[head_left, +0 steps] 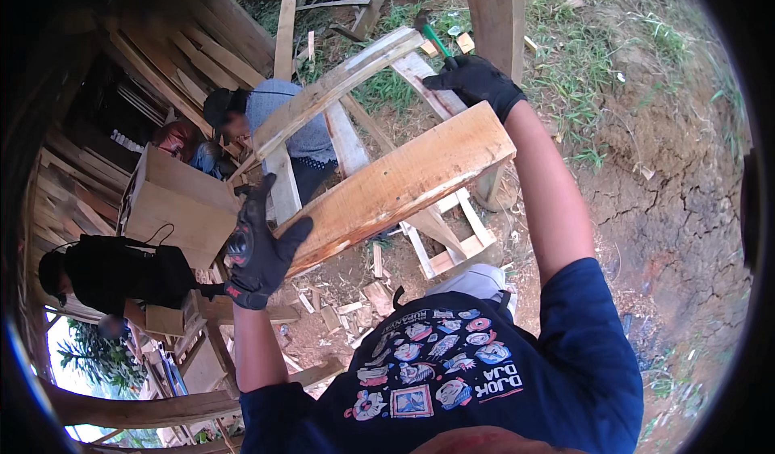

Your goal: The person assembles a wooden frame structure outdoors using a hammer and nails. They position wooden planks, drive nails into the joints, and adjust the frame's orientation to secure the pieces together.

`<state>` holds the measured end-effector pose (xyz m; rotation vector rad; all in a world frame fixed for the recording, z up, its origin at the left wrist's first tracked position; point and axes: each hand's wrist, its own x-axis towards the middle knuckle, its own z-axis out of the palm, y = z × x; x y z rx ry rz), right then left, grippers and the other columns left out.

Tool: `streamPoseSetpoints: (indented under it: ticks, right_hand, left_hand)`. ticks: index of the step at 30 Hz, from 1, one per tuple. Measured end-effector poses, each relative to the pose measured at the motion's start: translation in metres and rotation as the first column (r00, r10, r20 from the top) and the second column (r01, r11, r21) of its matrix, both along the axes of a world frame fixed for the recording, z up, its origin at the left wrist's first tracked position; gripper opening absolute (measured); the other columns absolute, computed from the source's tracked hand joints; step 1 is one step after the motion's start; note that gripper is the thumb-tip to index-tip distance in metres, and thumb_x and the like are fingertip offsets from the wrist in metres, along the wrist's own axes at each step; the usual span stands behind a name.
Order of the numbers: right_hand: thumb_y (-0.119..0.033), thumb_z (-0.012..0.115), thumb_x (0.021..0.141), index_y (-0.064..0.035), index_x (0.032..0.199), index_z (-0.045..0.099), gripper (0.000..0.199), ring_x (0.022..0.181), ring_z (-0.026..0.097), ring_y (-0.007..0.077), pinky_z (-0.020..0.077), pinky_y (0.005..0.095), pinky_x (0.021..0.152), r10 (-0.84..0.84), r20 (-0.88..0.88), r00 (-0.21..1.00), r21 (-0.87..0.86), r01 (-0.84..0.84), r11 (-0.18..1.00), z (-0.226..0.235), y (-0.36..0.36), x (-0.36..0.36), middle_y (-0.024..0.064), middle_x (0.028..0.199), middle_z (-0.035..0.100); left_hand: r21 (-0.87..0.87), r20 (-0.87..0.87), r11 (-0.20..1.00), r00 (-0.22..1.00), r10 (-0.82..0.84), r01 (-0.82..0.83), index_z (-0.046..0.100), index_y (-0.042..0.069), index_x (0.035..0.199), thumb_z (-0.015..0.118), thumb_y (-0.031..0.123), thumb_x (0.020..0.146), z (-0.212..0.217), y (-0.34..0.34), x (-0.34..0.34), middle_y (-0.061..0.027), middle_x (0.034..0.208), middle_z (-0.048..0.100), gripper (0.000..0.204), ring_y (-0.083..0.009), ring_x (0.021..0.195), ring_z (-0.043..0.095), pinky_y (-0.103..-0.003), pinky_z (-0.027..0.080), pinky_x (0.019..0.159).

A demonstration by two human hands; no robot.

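Observation:
A ladder-like wooden frame point(395, 181), with two long rails joined by several cross slats, is raised in front of me at a tilt. My left hand point(265, 248), in a black glove, grips the frame's near left end, its thumb over the thick near rail. On the right, my gloved right hand point(478, 87) is closed at the slat point(426, 83) by the frame's right end. A green-handled tool point(436, 39), like a hammer with a dark head, reaches up from beside the right fingers. I cannot tell if that hand also holds it.
A wooden post point(496, 18) rises just beyond my right hand. Below the frame stands another small wooden frame point(440, 264), among offcuts point(347, 313). Left are a person in grey point(282, 103), a person in black point(129, 272), a large box point(182, 212) and stacked planks point(202, 42).

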<state>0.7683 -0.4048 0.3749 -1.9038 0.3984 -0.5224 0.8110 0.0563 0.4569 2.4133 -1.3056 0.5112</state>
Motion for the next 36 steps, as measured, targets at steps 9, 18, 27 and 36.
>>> streamPoseSetpoints:
  ticks: [9,18,27,36]
  right_hand:
    - [-0.051,0.086,0.083,-0.0082,0.081,0.067,0.047,0.057,0.052,0.0136,0.0414,0.0353,0.056,0.033,-0.004,0.999,0.241,-0.031,0.97,0.0,0.008,-0.001,0.0008,0.066,0.059]
    - [-0.04,0.067,0.104,-0.0042,0.105,0.063,0.036,0.053,0.057,0.0122,0.0475,0.0303,0.049,0.118,0.061,0.991,0.336,-0.132,0.932,-0.048,-0.014,-0.03,0.0051,0.083,0.071]
    - [-0.022,0.062,0.104,-0.0068,0.1,0.058,0.017,0.063,0.062,0.0127,0.0538,0.0322,0.056,0.459,0.026,0.888,0.716,-0.337,0.611,-0.197,0.009,-0.007,0.0072,0.087,0.071]
    - [-0.026,0.061,0.106,-0.0057,0.105,0.06,0.02,0.072,0.066,0.0158,0.0565,0.0347,0.062,0.629,0.181,0.756,0.856,-0.436,0.278,-0.204,0.05,0.016,0.0101,0.095,0.072]
  left_hand:
    - [0.252,0.168,0.967,0.986,-0.021,-0.023,0.054,0.001,0.144,0.09,0.022,0.072,-0.022,-0.07,-0.05,-0.0222,0.123,0.066,0.083,-0.0429,0.112,0.065,-0.052,0.053,0.098]
    - [0.157,0.233,0.93,0.928,0.292,-0.332,0.059,0.004,0.142,0.074,0.003,0.077,-0.038,-0.066,-0.067,-0.0225,0.137,0.062,0.067,-0.0442,0.132,0.056,-0.052,0.044,0.115]
    - [0.132,0.208,0.915,0.913,0.351,-0.381,0.054,0.004,0.147,0.074,0.006,0.076,-0.038,-0.099,-0.127,-0.0215,0.14,0.059,0.075,-0.0443,0.132,0.054,-0.054,0.041,0.116]
    - [0.12,0.131,0.878,0.884,0.449,-0.464,0.058,0.006,0.145,0.072,0.013,0.073,-0.042,-0.126,-0.211,-0.0192,0.142,0.061,0.073,-0.0386,0.137,0.056,-0.056,0.038,0.123]
